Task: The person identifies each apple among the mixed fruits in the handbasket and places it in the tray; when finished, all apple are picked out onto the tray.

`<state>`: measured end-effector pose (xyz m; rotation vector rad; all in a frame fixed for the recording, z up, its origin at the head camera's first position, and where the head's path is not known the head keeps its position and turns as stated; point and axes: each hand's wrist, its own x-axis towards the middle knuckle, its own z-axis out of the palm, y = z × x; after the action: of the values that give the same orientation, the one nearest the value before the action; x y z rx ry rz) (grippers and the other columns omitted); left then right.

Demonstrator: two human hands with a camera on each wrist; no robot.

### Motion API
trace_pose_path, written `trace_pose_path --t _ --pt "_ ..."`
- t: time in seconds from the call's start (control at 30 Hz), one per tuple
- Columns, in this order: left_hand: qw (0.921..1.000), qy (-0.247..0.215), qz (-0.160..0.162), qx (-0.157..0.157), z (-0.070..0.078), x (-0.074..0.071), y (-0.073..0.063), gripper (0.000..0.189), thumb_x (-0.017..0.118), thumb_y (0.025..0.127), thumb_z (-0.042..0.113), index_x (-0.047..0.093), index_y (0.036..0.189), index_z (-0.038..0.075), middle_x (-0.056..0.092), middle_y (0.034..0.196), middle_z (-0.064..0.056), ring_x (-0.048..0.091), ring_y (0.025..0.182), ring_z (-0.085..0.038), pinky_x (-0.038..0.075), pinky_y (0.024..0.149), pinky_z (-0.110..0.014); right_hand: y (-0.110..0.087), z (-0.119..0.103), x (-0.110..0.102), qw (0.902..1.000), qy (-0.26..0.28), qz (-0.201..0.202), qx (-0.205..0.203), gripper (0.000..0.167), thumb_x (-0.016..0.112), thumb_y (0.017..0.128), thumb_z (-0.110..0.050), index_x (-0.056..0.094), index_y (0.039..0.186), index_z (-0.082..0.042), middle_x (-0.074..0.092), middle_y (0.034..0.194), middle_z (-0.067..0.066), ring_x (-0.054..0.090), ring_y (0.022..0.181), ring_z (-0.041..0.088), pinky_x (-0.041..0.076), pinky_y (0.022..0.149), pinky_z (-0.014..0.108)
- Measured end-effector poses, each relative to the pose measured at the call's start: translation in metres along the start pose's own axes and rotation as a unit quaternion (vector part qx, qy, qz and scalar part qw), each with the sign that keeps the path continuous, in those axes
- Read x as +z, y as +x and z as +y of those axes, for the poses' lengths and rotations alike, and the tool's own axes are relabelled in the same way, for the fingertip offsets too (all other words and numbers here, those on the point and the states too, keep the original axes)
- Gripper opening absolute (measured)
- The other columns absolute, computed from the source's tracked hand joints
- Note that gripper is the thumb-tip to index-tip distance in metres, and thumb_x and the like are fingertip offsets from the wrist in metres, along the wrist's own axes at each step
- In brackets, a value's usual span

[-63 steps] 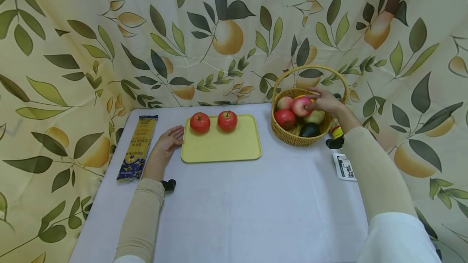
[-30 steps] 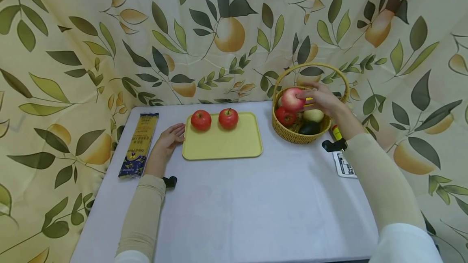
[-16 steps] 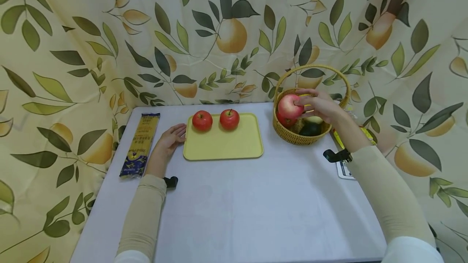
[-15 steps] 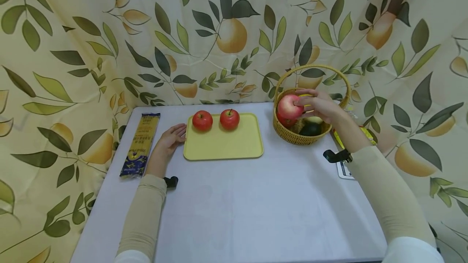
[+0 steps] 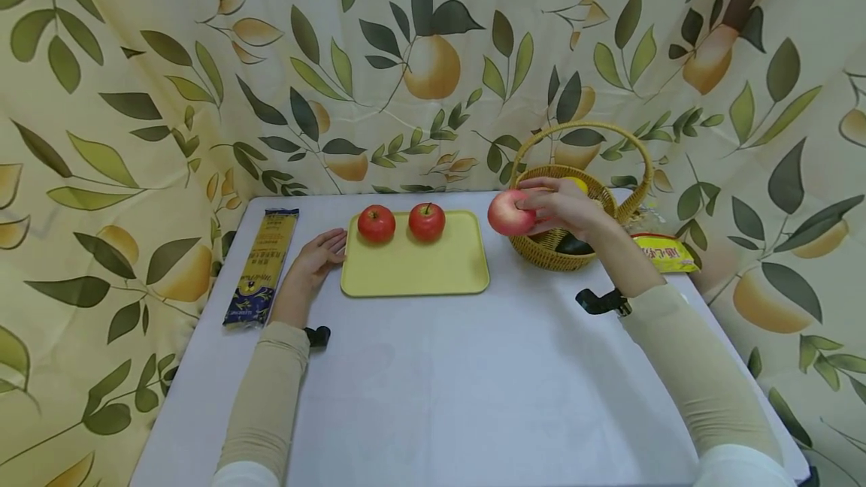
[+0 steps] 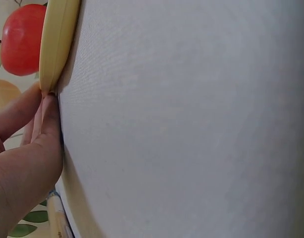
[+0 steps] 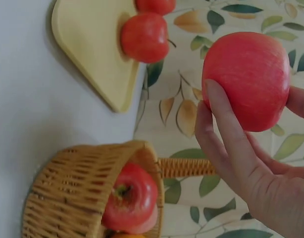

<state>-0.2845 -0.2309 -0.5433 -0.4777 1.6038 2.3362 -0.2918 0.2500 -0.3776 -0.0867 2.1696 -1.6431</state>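
My right hand [image 5: 564, 205] holds a pinkish-red apple [image 5: 509, 213] in the air at the left rim of the wicker basket [image 5: 549, 258]. In the right wrist view, thumb and fingers grip the apple [image 7: 246, 82] from opposite sides. Another red apple [image 7: 129, 196] lies inside the basket, beside a paler fruit. A dark green, smooth item [image 5: 573, 245] in the basket is partly hidden by my arm. On the yellow tray [image 5: 419, 273] stand two red apples [image 5: 376, 224]. My left hand [image 5: 313, 265] pinches the tray's left edge between thumb and fingers, as the left wrist view shows.
A gold and blue packet [image 5: 262, 269] lies left of my left hand. Behind my right forearm, a yellow and red packet [image 5: 666, 252] lies right of the basket. The basket's tall handle [image 5: 585, 126] arches above it. A patterned cloth [image 5: 433, 149] hangs behind the white-covered table [image 5: 433, 382].
My right hand has lifted the pinkish-red apple out of the basket and carried it left, past the rim. The left hand stays at the tray's edge. The yellow packet has come into view.
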Motion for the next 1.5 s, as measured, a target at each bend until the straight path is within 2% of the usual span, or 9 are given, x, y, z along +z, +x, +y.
trace_pose_path --t 0.13,0.37,0.6,0.83,1.13,1.5 --pt "1.0000 0.001 0.000 0.000 0.000 0.000 0.001 0.084 0.047 0.089 -0.032 0.030 0.163 0.003 0.032 0.168 -0.015 0.034 0.154 -0.023 0.042 0.117 -0.030 0.004 0.000 0.012 1.0000 0.003 -0.006 -0.005 0.062 0.071 0.099 -0.016 0.044 0.154 -0.002 0.044 0.151 0.023 0.066 0.106 0.033 0.063 0.087 0.049" --pt "1.0000 -0.003 -0.008 0.002 0.000 0.000 0.002 0.085 0.046 0.088 -0.033 0.029 0.163 0.002 0.030 0.169 -0.016 0.033 0.154 -0.024 0.041 0.118 -0.029 0.012 -0.003 0.029 0.9992 0.018 -0.033 -0.015 0.066 0.072 0.098 -0.017 0.044 0.155 0.000 0.051 0.144 0.029 0.075 0.098 0.030 0.063 0.083 0.050" --pt "1.0000 -0.008 -0.004 -0.002 0.000 0.002 0.000 0.084 0.046 0.088 -0.033 0.030 0.163 0.002 0.031 0.169 -0.016 0.034 0.154 -0.024 0.041 0.118 -0.031 0.021 -0.005 0.050 0.9985 0.034 -0.042 -0.004 0.065 0.074 0.096 -0.017 0.047 0.154 -0.003 0.051 0.144 0.023 0.069 0.098 0.028 0.063 0.084 0.050" --pt "1.0000 -0.004 -0.005 -0.004 0.002 0.004 -0.001 0.085 0.046 0.088 -0.034 0.030 0.163 0.002 0.031 0.169 -0.016 0.034 0.154 -0.024 0.039 0.119 -0.032 0.028 -0.006 0.065 0.9976 0.031 -0.062 -0.003 0.063 0.073 0.097 -0.018 0.048 0.152 -0.002 0.054 0.143 0.023 0.073 0.103 0.034 0.062 0.086 0.054" --pt "1.0000 0.001 -0.009 0.004 0.001 0.001 0.000 0.084 0.045 0.088 -0.033 0.029 0.163 0.002 0.031 0.169 -0.016 0.032 0.155 -0.024 0.038 0.120 -0.032 0.045 -0.010 0.096 0.9954 0.034 -0.090 0.000 0.062 0.072 0.096 -0.017 0.048 0.151 -0.003 0.055 0.142 0.021 0.072 0.099 0.031 0.062 0.089 0.055" --pt "0.9999 0.000 -0.009 -0.006 0.004 0.001 -0.004 0.085 0.046 0.088 -0.033 0.029 0.164 0.002 0.030 0.169 -0.016 0.032 0.155 -0.025 0.037 0.121 -0.033 0.066 -0.004 0.136 0.9929 0.059 -0.104 -0.006 0.057 0.075 0.091 -0.014 0.056 0.144 -0.002 0.060 0.134 0.019 0.073 0.096 0.037 0.062 0.082 0.058"
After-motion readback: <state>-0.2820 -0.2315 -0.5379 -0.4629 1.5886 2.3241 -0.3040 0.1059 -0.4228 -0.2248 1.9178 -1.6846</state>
